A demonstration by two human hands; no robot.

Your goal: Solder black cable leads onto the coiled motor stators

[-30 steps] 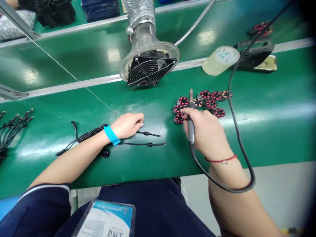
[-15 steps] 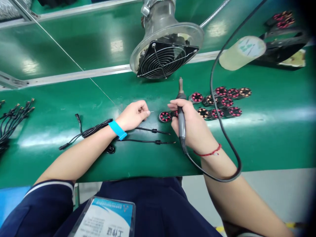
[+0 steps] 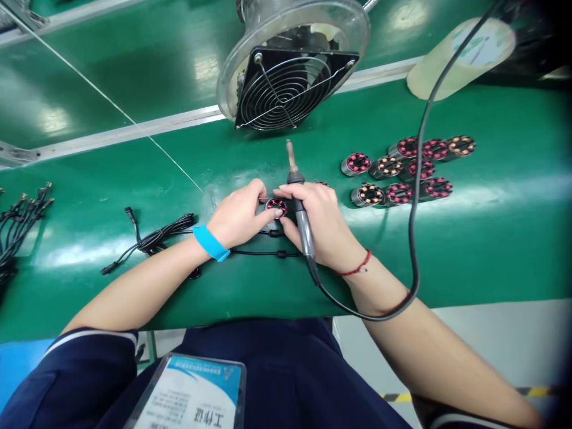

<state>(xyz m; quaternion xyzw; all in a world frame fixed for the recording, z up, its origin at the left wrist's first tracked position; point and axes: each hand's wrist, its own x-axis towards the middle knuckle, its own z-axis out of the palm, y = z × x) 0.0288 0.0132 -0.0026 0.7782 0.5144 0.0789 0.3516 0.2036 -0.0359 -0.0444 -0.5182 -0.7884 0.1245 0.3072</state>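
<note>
My left hand (image 3: 241, 213) pinches a thin strand of solder wire (image 3: 134, 123), which runs down from the upper left; its short end pokes out past the fingertips. The left thumb also rests against a small round black part (image 3: 276, 207) with a ring of red dots. My right hand (image 3: 324, 226) grips a soldering iron (image 3: 304, 229) by its grey handle, tip pointing up and away from the round part. Fingers of the right hand reach to that part's right side. Another such part (image 3: 322, 184) is mostly hidden behind the right hand. Black cables (image 3: 250, 253) lie beneath both hands.
A fume extractor fan (image 3: 286, 95) hangs just beyond the iron's tip. Several round parts (image 3: 400, 193) stand to the right, near a pale tape roll (image 3: 451, 65). Coiled cable (image 3: 167, 235) and a cable bunch (image 3: 27, 229) lie left. The iron's cord (image 3: 415, 238) loops over my right forearm.
My right hand has moved left with the soldering iron, and both hands have come together around the round part. That part now sits further left, at the left thumb.
</note>
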